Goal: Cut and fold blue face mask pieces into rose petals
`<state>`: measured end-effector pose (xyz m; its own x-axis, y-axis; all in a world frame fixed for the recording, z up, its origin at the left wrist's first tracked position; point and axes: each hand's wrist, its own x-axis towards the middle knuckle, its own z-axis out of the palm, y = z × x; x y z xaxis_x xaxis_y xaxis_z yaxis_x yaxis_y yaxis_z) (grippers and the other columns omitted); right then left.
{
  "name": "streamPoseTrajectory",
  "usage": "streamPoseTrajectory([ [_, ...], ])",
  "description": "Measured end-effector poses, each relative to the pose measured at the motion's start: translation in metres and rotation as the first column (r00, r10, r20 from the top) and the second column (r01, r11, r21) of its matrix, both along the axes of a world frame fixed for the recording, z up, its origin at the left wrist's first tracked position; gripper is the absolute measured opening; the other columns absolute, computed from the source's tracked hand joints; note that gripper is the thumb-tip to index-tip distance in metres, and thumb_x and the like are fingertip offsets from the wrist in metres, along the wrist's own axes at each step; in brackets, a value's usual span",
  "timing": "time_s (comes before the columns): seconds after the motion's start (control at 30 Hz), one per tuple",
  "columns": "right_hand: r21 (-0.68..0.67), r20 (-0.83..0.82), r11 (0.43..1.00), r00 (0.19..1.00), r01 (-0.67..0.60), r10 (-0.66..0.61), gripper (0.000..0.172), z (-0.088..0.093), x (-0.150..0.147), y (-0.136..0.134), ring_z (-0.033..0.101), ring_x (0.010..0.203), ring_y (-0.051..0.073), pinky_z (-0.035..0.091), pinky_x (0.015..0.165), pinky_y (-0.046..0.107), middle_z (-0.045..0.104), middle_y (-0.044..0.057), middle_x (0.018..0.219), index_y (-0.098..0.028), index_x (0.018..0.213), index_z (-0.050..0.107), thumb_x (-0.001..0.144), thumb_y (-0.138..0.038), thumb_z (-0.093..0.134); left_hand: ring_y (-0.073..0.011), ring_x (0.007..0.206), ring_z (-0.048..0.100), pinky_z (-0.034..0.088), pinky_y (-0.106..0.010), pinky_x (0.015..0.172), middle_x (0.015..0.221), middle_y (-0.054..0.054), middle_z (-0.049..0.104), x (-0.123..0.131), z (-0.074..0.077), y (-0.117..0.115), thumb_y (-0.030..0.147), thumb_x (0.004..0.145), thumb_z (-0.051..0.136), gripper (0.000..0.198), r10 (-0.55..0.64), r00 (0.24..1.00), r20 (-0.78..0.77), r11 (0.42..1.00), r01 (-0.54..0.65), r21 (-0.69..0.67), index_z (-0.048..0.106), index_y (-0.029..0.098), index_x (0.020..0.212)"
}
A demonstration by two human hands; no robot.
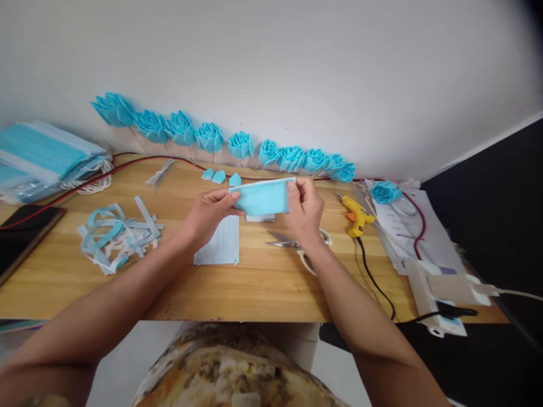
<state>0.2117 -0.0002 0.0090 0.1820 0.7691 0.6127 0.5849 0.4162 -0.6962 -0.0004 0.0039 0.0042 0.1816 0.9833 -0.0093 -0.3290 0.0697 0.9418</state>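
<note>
A folded piece of blue face mask fabric [263, 196] is stretched between my two hands above the table. My left hand [214, 212] pinches its left end, thumb on top. The right end is gripped by my right hand [306, 206], thumb in front. Beneath my left hand lies a flat pale mask sheet [221, 243], partly covered. Scissors [285, 243] with white handles lie half under my right wrist, blades pointing left. Just beyond the fabric are several small blue cut pieces [218, 177].
Blue fabric flowers [241, 144] lean in a row along the wall. A mask stack [46, 155], a phone [27, 232] and a pile of cut strips [116, 234] lie left. On the right are a yellow glue gun [357, 216], papers [428, 226] and a power strip [424, 294].
</note>
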Motion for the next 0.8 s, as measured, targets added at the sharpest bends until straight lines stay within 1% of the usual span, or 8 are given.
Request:
streamPoseTrajectory([
  [0.07,0.004,0.01,1.0,1.0,0.019,-0.019,0.03,0.0003,-0.0002,-0.0009,0.048,0.064,0.014,0.039,0.066,0.028,0.054,-0.004,0.069,-0.024,0.087,0.055,0.102,-0.049,0.049,-0.0126,0.074,0.065,0.06,-0.026,0.071,0.079,-0.002,0.074,0.0,0.0005,-0.0001,0.048,0.07,0.09,0.032,-0.001,1.0,0.005,1.0,0.001,0.006,0.079,0.019,0.074],
  [0.17,0.013,0.007,1.0,1.0,0.005,-0.005,0.029,0.0004,0.0001,-0.0012,0.048,0.062,0.014,0.038,0.065,0.029,0.054,-0.004,0.068,-0.024,0.086,0.055,0.101,-0.048,0.051,-0.013,0.072,0.065,0.06,-0.025,0.068,0.078,-0.003,0.074,0.0001,0.0018,0.0005,0.049,0.068,0.091,0.034,-0.007,1.0,0.008,1.0,0.007,0.011,0.079,0.018,0.074],
  [0.33,-0.027,-0.028,1.0,0.999,-0.016,0.015,0.031,-0.0006,0.0006,0.0007,0.045,0.059,0.014,0.037,0.061,0.028,0.048,-0.005,0.063,-0.024,0.085,0.055,0.1,-0.051,0.052,-0.0129,0.066,0.063,0.058,-0.026,0.063,0.071,-0.003,0.07,-0.0007,0.0036,0.001,0.049,0.068,0.091,0.036,-0.036,0.999,0.028,0.999,0.036,0.014,0.075,0.017,0.069],
  [0.47,-0.07,-0.111,0.995,0.992,-0.065,0.057,0.035,-0.0023,-0.0002,0.003,0.042,0.058,0.013,0.035,0.057,0.027,0.045,-0.005,0.062,-0.023,0.084,0.056,0.099,-0.055,0.053,-0.0136,0.067,0.064,0.058,-0.026,0.063,0.074,-0.004,0.071,-0.0024,0.0039,0.0021,0.049,0.07,0.09,0.036,-0.051,0.998,0.032,0.999,0.051,0.009,0.076,0.016,0.072],
  [0.57,-0.072,-0.151,0.992,0.984,-0.102,0.091,0.035,-0.0037,-0.0003,0.0042,0.042,0.059,0.013,0.034,0.056,0.027,0.046,-0.005,0.063,-0.023,0.085,0.057,0.098,-0.055,0.054,-0.0129,0.067,0.064,0.058,-0.026,0.063,0.073,-0.003,0.071,-0.0025,0.0027,0.003,0.049,0.068,0.091,0.037,-0.062,0.997,0.041,0.998,0.062,0.001,0.076,0.016,0.071],
  [0.67,-0.076,-0.162,0.99,0.981,-0.119,0.106,0.034,-0.0047,0.0004,0.005,0.042,0.06,0.013,0.035,0.057,0.027,0.047,-0.005,0.065,-0.023,0.087,0.058,0.098,-0.055,0.054,-0.0124,0.067,0.064,0.058,-0.025,0.064,0.072,-0.003,0.07,-0.002,0.0005,0.0031,0.049,0.069,0.091,0.036,-0.06,0.997,0.047,0.998,0.06,-0.009,0.076,0.016,0.072],
  [0.8,-0.093,-0.158,0.989,0.983,-0.113,0.097,0.034,-0.0048,0.0008,0.0053,0.041,0.06,0.013,0.035,0.058,0.027,0.046,-0.005,0.064,-0.023,0.087,0.059,0.098,-0.055,0.055,-0.0135,0.069,0.065,0.06,-0.026,0.067,0.074,-0.003,0.07,-0.0017,-0.0022,0.0026,0.046,0.074,0.088,0.033,-0.057,0.998,0.038,0.998,0.057,-0.004,0.075,0.017,0.072],
])
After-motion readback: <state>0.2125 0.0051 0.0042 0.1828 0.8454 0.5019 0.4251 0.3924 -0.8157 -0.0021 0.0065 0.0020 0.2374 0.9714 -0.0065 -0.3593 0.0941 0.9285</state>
